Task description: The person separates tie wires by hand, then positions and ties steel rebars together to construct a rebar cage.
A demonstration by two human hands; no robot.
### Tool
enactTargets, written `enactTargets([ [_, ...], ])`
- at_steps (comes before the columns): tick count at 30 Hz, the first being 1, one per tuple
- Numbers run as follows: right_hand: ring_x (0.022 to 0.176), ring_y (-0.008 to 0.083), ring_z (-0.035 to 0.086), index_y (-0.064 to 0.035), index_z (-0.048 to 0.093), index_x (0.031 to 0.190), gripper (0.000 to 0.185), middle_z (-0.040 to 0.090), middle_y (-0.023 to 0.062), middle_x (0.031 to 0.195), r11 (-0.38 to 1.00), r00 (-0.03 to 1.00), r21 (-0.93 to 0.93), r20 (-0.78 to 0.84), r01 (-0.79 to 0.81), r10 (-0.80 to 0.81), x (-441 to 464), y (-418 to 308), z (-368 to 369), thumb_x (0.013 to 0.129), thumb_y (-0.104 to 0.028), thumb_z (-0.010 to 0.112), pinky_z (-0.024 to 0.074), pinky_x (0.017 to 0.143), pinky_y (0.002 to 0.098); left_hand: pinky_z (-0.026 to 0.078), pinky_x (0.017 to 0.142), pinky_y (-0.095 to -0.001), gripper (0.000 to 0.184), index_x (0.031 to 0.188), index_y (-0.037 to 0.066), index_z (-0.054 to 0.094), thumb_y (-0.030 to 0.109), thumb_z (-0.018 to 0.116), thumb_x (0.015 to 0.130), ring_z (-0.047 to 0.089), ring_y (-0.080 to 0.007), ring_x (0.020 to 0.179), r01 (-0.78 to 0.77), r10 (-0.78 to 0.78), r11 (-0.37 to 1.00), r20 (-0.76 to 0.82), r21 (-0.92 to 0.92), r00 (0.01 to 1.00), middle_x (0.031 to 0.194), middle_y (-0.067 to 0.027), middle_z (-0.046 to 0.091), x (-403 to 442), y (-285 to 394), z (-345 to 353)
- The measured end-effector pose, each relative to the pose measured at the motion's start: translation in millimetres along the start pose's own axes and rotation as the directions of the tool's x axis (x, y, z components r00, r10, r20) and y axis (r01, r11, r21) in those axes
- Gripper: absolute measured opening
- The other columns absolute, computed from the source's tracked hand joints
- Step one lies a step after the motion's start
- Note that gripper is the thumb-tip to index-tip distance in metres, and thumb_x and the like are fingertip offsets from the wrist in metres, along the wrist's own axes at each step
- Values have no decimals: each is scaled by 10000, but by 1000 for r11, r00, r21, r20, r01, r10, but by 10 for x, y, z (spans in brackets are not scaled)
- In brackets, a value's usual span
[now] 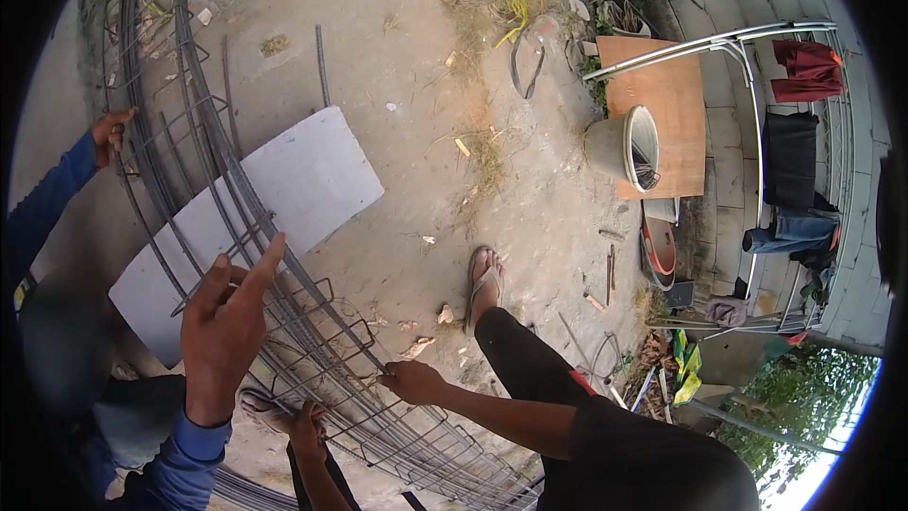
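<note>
A long steel rebar cage (326,345), with thin square stirrups around its bars, runs diagonally in front of me. My right hand (414,384) is closed on the edge of the cage. Lower down, my left hand (307,428) has its fingers curled at the near side of the same cage; its exact hold is partly hidden. Across the cage is another person in blue sleeves. One of that person's hands (225,336) is raised with fingers extended over the bars, and the other hand (112,135) is at the cage's far side.
A white board (322,170) lies under the cage. Loose bars (322,66) rest on the dirt ground. A bucket (610,147) lies beside a plywood sheet (686,85). Clothes (790,161) hang on a metal rack by the block wall. My sandalled foot (484,284) stands nearby.
</note>
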State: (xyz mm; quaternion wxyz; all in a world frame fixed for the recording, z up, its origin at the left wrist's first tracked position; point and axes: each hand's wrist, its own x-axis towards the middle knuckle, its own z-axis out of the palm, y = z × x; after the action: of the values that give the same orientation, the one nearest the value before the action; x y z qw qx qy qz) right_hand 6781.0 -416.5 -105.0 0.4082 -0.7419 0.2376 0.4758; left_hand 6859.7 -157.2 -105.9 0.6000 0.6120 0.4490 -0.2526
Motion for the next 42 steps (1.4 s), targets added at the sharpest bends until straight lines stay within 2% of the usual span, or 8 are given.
enactTargets([
  [4,1025,429,677,-6,657,1067,515,706,240,1028,999,999,22,-20,-28,28,42,-33,7,1045,-491,485,515,890,536,461,659,-303,260,1058,54,710,291,623,997,540,-136,648,-252,241,962,-106,-104,965,778,-75,670,131,386,181],
  [16,944,392,706,-21,659,1087,437,721,198,902,992,996,116,-78,49,-40,-595,-175,-470,1080,-397,437,549,802,511,552,776,-315,316,1188,87,703,343,649,1010,662,-181,772,377,-380,924,28,69,925,829,-102,672,369,-595,-417],
  [20,967,433,696,-60,658,1217,425,723,238,990,952,972,294,-236,83,-12,-1466,-7,-888,1072,-401,450,537,820,547,521,812,-319,431,1190,-6,647,371,678,984,643,-222,919,-116,132,910,-14,399,991,1024,-95,673,248,-701,-660],
  [23,922,440,701,-49,637,1173,429,730,210,926,931,940,364,-303,-36,155,-2287,-50,-1184,1075,-422,448,532,803,557,535,867,-358,333,1201,-2,673,280,630,1029,680,-243,1009,-499,412,501,312,708,856,1112,-148,705,-730,-472,-413],
  [28,865,431,712,-45,630,1066,443,713,217,896,974,996,209,29,81,-89,-3060,79,-721,1074,-446,442,548,739,577,480,971,-413,654,1460,73,487,594,430,1068,613,-239,1131,-5,-344,808,479,588,808,1249,-122,664,-2752,449,1003],
  [31,830,437,709,-61,649,1081,449,708,204,884,913,941,248,16,323,-337,-3270,165,-536,1067,-462,448,553,697,578,550,779,-398,708,1360,31,556,643,357,1065,637,-226,813,144,-387,856,431,497,815,909,-90,646,-3350,534,1631],
  [37,930,385,696,-55,612,1157,442,683,160,962,866,889,226,-219,446,-401,-3823,931,-1944,976,-458,638,558,770,515,282,401,-305,613,732,88,474,592,400,1074,305,-136,408,-128,139,891,7,435,990,536,10,323,-4643,954,3378],
  [42,1246,388,562,-83,559,1357,518,588,163,1322,924,735,132,-651,359,-192,-4613,1729,-2793,957,-393,671,475,1038,514,203,443,-274,624,732,106,457,637,416,1058,253,-96,463,-174,82,935,289,310,954,587,30,304,-5036,1104,4302],
])
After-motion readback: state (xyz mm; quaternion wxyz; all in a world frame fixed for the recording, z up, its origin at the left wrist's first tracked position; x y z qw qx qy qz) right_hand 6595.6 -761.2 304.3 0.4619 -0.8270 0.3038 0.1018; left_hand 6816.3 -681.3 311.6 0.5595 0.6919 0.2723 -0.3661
